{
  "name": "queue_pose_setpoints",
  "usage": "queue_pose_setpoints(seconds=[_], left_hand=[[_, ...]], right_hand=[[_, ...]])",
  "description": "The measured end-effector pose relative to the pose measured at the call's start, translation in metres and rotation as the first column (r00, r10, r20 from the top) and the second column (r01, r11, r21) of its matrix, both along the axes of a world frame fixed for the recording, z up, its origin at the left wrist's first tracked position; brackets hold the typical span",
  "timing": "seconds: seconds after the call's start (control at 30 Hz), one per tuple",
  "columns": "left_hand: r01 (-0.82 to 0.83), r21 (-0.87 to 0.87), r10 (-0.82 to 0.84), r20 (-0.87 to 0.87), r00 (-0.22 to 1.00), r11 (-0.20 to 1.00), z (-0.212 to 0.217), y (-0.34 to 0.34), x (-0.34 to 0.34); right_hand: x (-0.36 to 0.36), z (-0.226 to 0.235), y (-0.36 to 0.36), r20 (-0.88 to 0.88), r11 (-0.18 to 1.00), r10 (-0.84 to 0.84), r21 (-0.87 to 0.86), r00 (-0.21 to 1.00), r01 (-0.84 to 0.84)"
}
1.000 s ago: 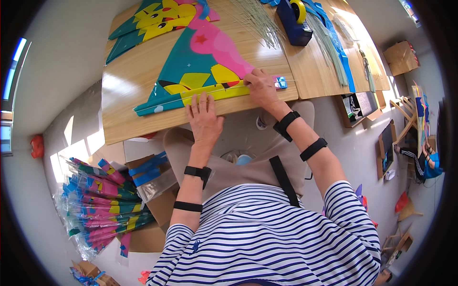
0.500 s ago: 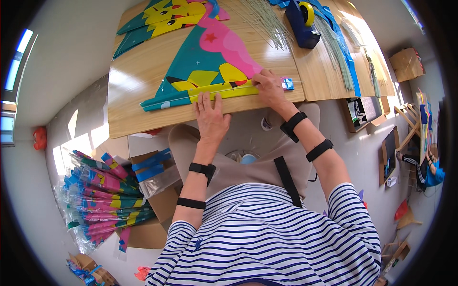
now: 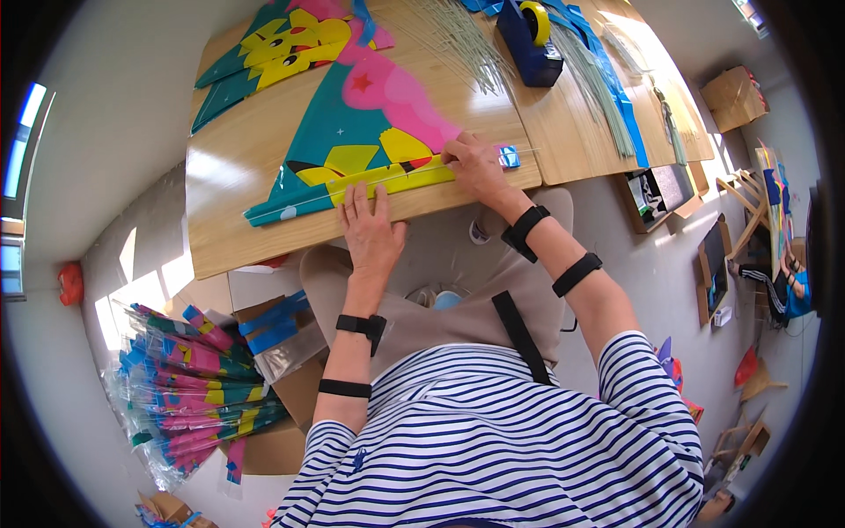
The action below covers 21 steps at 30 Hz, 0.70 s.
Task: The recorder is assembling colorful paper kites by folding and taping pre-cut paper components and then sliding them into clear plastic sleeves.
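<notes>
A triangular kite sheet (image 3: 330, 114), printed teal, pink and yellow, lies on the wooden table in front of me. Its near edge is folded into a strip, and a thin pale rod (image 3: 321, 183) runs along that strip. My left hand (image 3: 373, 236) rests on the strip near its middle, fingers spread and flat. Further right, my right hand (image 3: 480, 172) has bent fingers closed on the strip; the fingertips partly hide what they grip. Just past them, a shiny blue piece of tape (image 3: 509, 157) sits at the strip's right end.
More printed kite sheets (image 3: 295, 57) lie at the far left. Thin rods (image 3: 462, 40), a blue tape dispenser (image 3: 531, 48) and blue strips (image 3: 627, 114) are at the far right. Bundled kites in plastic (image 3: 198, 387) lean by a cardboard box (image 3: 273, 449) on the floor at left.
The whole view has shifted slightly, so the table appears a little further left. Both hands keep nearly the same places on the strip.
</notes>
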<state>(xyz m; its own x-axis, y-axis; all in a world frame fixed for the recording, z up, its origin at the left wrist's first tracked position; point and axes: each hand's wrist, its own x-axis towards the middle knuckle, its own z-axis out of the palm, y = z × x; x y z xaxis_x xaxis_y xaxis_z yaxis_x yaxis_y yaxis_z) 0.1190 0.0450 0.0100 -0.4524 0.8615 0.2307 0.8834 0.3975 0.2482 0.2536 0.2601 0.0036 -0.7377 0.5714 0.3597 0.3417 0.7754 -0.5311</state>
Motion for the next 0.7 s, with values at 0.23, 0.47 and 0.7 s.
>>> queue_pose_setpoints(seconds=[0.23,0.47,0.7], left_hand=[[-0.013,-0.03,0.012,-0.017,1.0,0.999,0.0,-0.003,-0.001],[0.007,-0.003,-0.007,-0.01,1.0,1.0,0.007,0.001,0.003],[0.009,-0.028,-0.009,-0.016,1.0,1.0,0.004,-0.002,0.001]], right_hand=[[0.026,0.035,0.08,-0.158,0.898,-0.431,-0.175,0.888,0.404],[0.053,0.074,0.222,-0.139,0.494,-0.777,-0.738,0.613,0.459],[0.054,0.09,0.238,-0.043,0.368,-0.743,-0.86,0.668,0.353]])
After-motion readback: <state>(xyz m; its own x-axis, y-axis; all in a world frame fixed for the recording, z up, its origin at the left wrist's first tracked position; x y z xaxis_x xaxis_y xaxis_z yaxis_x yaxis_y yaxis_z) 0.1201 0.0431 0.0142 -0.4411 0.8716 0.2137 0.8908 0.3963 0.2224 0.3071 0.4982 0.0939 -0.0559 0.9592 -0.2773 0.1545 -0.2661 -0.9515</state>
